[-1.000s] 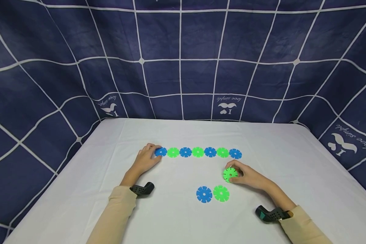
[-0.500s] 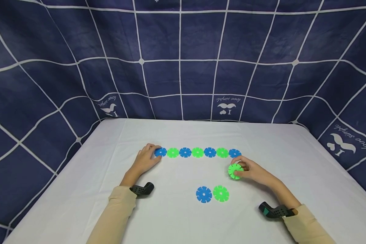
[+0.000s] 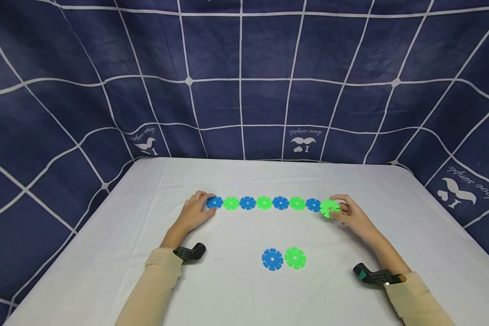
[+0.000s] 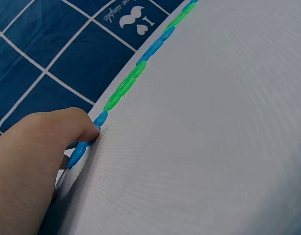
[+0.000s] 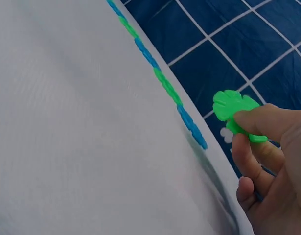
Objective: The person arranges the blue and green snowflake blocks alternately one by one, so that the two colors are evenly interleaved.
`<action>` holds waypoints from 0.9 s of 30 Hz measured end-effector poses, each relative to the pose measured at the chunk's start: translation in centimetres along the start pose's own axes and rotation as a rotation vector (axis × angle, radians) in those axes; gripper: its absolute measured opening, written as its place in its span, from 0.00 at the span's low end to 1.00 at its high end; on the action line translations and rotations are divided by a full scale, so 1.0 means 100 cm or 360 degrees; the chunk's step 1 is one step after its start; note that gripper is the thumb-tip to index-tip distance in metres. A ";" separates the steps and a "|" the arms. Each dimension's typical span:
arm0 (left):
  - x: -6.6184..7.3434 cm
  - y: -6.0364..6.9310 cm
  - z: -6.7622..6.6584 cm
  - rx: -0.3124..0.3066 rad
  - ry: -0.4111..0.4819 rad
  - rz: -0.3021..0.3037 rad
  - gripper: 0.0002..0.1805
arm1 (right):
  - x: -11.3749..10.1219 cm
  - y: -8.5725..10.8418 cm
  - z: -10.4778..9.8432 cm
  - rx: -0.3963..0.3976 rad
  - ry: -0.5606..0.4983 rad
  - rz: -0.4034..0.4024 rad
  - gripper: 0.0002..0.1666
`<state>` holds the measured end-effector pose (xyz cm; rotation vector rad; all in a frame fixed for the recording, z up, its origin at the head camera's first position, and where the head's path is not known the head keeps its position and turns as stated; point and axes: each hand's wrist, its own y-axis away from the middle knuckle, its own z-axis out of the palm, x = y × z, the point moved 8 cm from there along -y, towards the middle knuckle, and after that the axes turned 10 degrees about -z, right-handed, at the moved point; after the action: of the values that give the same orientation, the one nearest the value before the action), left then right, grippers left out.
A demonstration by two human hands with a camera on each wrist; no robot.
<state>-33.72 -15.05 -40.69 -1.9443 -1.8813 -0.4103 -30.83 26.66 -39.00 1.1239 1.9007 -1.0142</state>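
- I see the slotted green disc point(image 3: 327, 205) raised at the right end of the disc row point(image 3: 261, 203) (right hand point(image 3: 355, 219) pinching it).
- Left hand point(image 3: 193, 213) grips the row's leftmost blue disc point(image 3: 216, 200).
- Nearer than the row: loose blue disc point(image 3: 268, 260), loose green disc point(image 3: 291, 259).

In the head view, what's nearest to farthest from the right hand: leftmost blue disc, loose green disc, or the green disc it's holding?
1. Held green disc, right side.
2. Loose green disc, lower middle.
3. Leftmost blue disc, by the left hand.
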 end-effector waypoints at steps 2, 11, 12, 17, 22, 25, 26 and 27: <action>0.000 0.000 0.000 -0.0002 -0.0005 0.0002 0.27 | 0.005 0.001 -0.005 0.0051 0.0017 0.0021 0.32; 0.000 0.002 0.000 -0.0004 -0.0008 0.0003 0.27 | 0.017 0.004 -0.016 0.0212 0.0096 -0.0032 0.35; 0.000 0.002 0.000 -0.0004 -0.0004 0.0001 0.27 | 0.017 0.005 -0.017 0.0221 0.0115 -0.0035 0.35; -0.002 0.001 0.001 -0.0004 0.0001 -0.0012 0.27 | 0.020 0.005 -0.016 0.0218 0.0315 -0.0019 0.33; -0.001 0.001 0.001 0.0008 0.0006 -0.0001 0.27 | 0.023 0.005 -0.017 0.0231 0.0556 0.0064 0.32; -0.001 0.001 0.001 0.0011 0.0014 0.0008 0.27 | 0.023 0.004 -0.017 0.0244 0.0653 0.0093 0.31; -0.001 0.001 0.001 0.0012 0.0012 0.0010 0.27 | 0.022 0.004 -0.017 0.0243 0.0677 0.0097 0.31; -0.001 0.001 0.001 0.0012 0.0013 0.0012 0.27 | 0.022 0.003 -0.017 0.0246 0.0700 0.0100 0.30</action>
<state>-33.60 -15.08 -40.79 -1.9416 -1.8671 -0.4071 -31.65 29.03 -40.20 1.5914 2.1319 -0.9474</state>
